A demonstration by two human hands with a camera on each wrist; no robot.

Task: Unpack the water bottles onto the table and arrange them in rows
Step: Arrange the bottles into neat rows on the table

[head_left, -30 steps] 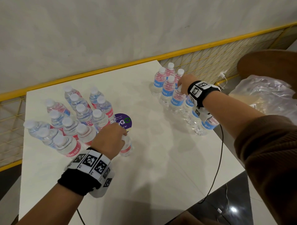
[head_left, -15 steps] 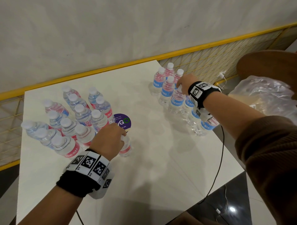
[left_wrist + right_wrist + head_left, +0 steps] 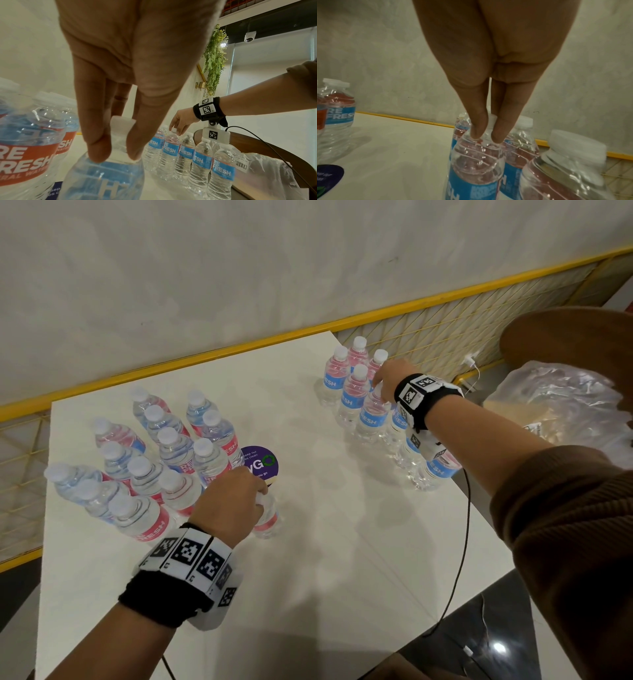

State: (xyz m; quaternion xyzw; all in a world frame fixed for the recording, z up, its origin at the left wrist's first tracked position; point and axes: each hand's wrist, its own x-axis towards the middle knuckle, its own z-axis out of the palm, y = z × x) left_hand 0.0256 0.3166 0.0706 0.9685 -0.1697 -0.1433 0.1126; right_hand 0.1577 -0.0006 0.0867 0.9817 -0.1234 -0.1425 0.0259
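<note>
On the white table (image 3: 325,577) my left hand (image 3: 263,496) grips the neck of an upright water bottle (image 3: 270,520) just in front of the left cluster of bottles (image 3: 154,460). In the left wrist view the fingers (image 3: 97,148) straddle the white cap of that bottle (image 3: 102,178). My right hand (image 3: 385,386) pinches the top of a blue-labelled bottle (image 3: 371,417) in the right group of bottles (image 3: 352,385). The right wrist view shows my right hand (image 3: 485,136) with finger and thumb on either side of the cap of that bottle (image 3: 476,169).
A purple round sticker (image 3: 262,463) lies beside the left cluster. A yellow rail (image 3: 239,350) runs behind the table. Crumpled clear plastic wrap (image 3: 555,402) lies on a brown round surface (image 3: 565,337) at right. A black cable (image 3: 459,559) hangs over the table's right edge.
</note>
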